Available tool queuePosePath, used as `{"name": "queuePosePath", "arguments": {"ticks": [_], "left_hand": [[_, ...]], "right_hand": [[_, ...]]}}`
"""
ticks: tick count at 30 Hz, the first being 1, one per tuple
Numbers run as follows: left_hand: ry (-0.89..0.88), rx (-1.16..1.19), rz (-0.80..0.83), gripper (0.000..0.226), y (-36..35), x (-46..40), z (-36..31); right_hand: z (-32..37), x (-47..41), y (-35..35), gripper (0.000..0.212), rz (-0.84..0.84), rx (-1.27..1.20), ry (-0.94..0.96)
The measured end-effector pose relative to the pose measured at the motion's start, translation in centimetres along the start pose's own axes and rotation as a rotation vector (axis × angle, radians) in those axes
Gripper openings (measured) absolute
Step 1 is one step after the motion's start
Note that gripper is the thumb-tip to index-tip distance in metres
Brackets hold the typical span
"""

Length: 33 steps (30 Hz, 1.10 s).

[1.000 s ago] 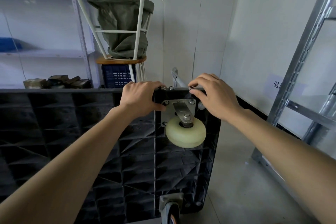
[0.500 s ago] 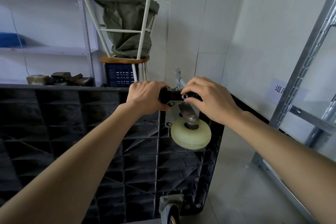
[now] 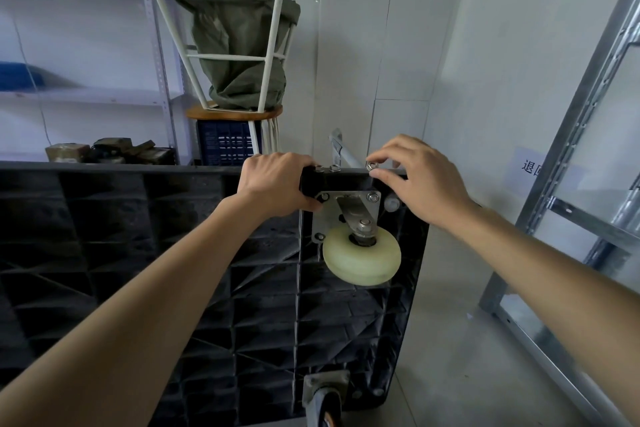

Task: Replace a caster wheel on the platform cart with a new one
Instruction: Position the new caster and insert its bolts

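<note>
Platform cart [image 3: 145, 253] is tipped on its side, ribbed underside facing me. The cream caster wheel [image 3: 362, 260] sits bolted on its metal plate [image 3: 346, 211] near the top corner. My left hand [image 3: 277, 184] grips the cart's top edge, and my right hand [image 3: 419, 180] pinches a nut [image 3: 372, 166] there. Looks like the fastening stage; next, that nut needs seating on its bolt end, I'd guess.

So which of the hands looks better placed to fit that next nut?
Probably the right hand: it already pinches a nut above the mounting plate, while the left hand grips the cart edge.
</note>
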<state>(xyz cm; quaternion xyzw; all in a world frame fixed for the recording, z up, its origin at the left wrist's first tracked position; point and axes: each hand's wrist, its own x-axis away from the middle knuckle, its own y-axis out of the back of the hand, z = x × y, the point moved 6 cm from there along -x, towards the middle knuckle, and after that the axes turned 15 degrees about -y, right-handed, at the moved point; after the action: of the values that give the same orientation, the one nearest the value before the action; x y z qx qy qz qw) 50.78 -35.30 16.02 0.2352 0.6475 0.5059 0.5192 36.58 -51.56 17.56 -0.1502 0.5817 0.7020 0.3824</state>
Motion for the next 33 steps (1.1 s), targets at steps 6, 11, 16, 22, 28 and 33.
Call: {"name": "queuePosePath", "arguments": {"ticks": [6, 11, 16, 22, 28, 33], "left_hand": [[-0.007, -0.001, -0.008, 0.067, 0.0, 0.1, 0.1], [-0.004, -0.003, -0.002, 0.067, 0.0, 0.1, 0.0], [-0.008, -0.017, 0.003, 0.070, -0.1, 0.2, 0.1], [-0.007, -0.017, -0.003, 0.062, -0.3, 0.3, -0.2], [-0.020, -0.030, -0.091, 0.064, -0.1, 1.1, -0.7], [-0.009, -0.040, -0.096, 0.068, 0.0, 1.4, -1.0]], "right_hand": [[-1.2, -1.0, -0.8, 0.020, 0.151, 0.011, -0.089], [-1.3, -1.2, -0.7, 0.027, 0.184, 0.003, -0.087], [-1.2, -0.6, -0.8, 0.040, 0.166, -0.037, -0.073], [-1.5, 1.0, -0.6, 0.045, 0.138, -0.005, -0.060], [-2.0, 2.8, 0.3, 0.052, 0.082, 0.155, -0.043], [-4.0, 5.8, 1.2, 0.052, 0.012, 0.214, -0.050]]}}
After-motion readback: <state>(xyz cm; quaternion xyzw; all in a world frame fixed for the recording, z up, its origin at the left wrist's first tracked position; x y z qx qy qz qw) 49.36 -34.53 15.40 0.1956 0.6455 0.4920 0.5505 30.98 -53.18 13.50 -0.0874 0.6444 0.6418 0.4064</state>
